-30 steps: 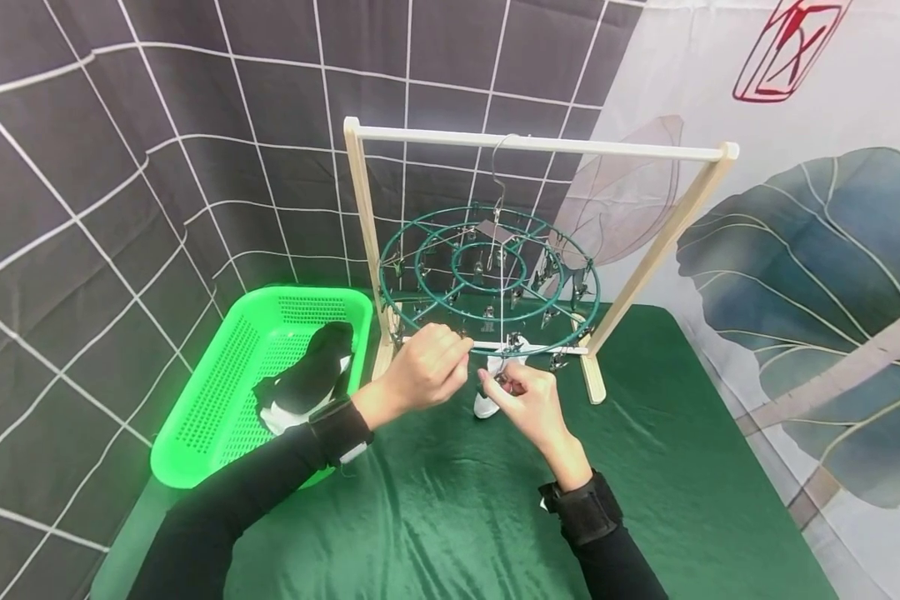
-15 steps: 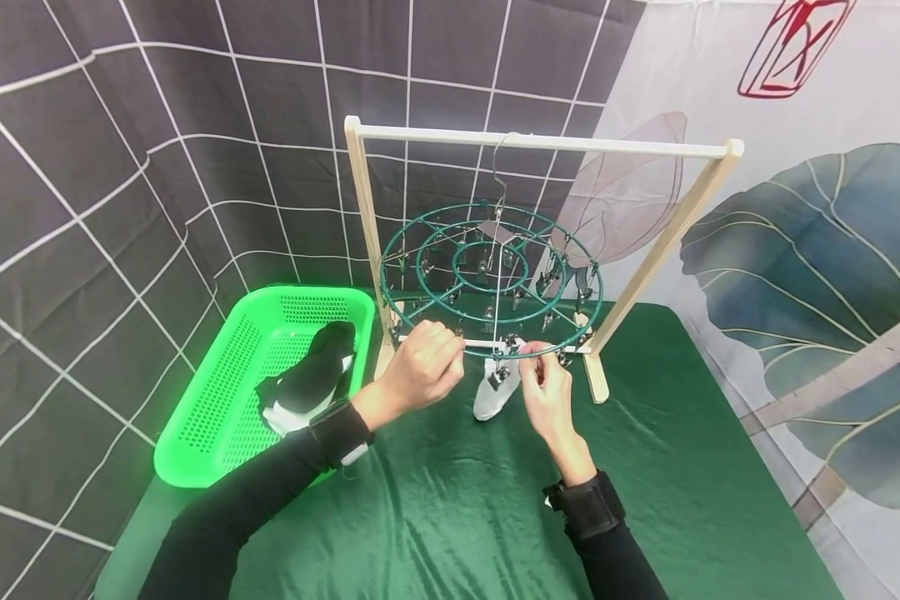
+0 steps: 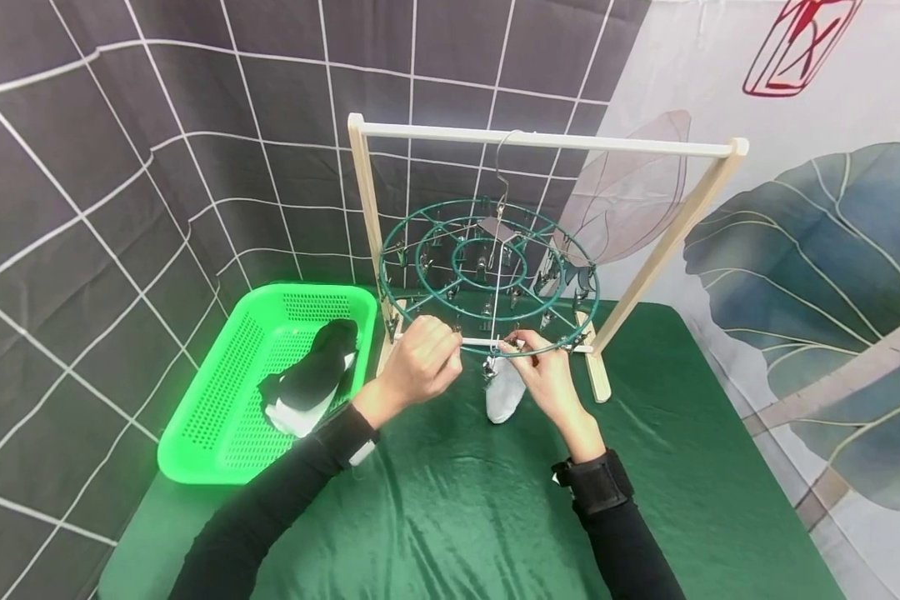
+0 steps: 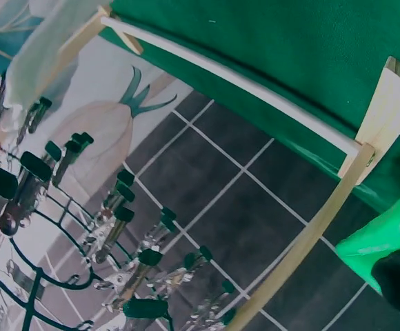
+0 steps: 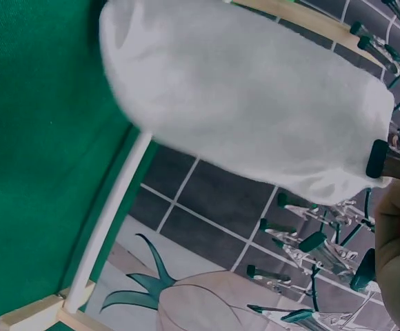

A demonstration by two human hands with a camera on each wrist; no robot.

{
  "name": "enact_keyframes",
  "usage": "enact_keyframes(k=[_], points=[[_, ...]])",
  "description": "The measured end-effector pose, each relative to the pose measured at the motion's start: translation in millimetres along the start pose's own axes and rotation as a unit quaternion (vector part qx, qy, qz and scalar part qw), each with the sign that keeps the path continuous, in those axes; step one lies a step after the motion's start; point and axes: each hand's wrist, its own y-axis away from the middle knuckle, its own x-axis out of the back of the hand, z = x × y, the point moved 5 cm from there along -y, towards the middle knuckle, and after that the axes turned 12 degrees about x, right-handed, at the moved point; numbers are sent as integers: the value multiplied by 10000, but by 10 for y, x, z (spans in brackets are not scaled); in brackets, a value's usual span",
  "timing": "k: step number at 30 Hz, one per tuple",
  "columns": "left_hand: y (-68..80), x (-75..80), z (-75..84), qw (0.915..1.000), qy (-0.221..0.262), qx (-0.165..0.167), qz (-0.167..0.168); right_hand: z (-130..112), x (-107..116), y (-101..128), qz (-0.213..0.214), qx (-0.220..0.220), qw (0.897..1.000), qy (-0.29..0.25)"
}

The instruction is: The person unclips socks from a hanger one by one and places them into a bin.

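Observation:
A round green clip hanger (image 3: 487, 319) hangs in the middle of the head view. At its near rim, my left hand (image 3: 423, 358) has curled fingers gripping the ring, though the fingertips are partly hidden. My right hand (image 3: 547, 375) pinches a metal clip (image 5: 396, 162) with a dark green tip, just right of the left hand. That clip is on the cuff of a white sock (image 5: 248, 89), which hangs toe down below the rim in the head view. Another clip (image 3: 489, 367) dangles beside the sock on the left.
A wooden stand (image 3: 547, 142) with a white bar bears the hanger. On the left, a bright green basket (image 3: 202, 400) contains black and white cloth pieces (image 3: 311, 375). Green cloth (image 3: 450, 517) covers the table. Several more clips (image 4: 134, 269) hang around the rings.
My right hand first moved right and up from the dangling clip, then back left to the rim above the sock. The sock has swung slightly right. My left hand has stayed at the rim.

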Motion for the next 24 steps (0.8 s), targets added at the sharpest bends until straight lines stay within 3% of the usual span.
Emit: enact_keyframes(k=[4,6,8,10,11,12,15,16,17,19,20,22,24], points=[[33,9,-6,9986,222,264,398,-3,16,14,182,-108,9998,-36],[75,27,-5,9928,339,818,803,-3,20,21,242,-150,9995,-110],[148,48,-16,9756,528,1680,1310,-7,25,22,302,-149,9993,-153],[252,52,-34,9426,896,2676,1787,-7,30,20,347,-175,9991,-162],[318,42,-48,9191,1151,3200,1988,-3,30,19,365,-193,9990,-149],[392,23,-65,8920,1391,3716,2166,-1,32,15,377,-210,9990,-146],[635,-86,-107,7926,2060,5159,2515,9,30,8,378,-278,9988,-160],[717,-138,-113,7609,2169,5572,2519,11,28,8,366,-300,9987,-176],[801,-200,-116,7351,2208,5941,2406,11,26,10,358,-310,9987,-207],[944,-350,-113,7025,2265,6464,1932,6,20,14,332,-325,9985,-278],[1002,-437,-112,6956,2326,6615,1560,4,16,17,322,-340,9984,-317],[1065,-601,-69,6956,2515,6707,556,-4,6,22,297,-361,9982,-365],[1101,-756,-14,6871,2877,6658,-444,-15,-5,21,267,-373,9983,-371]])
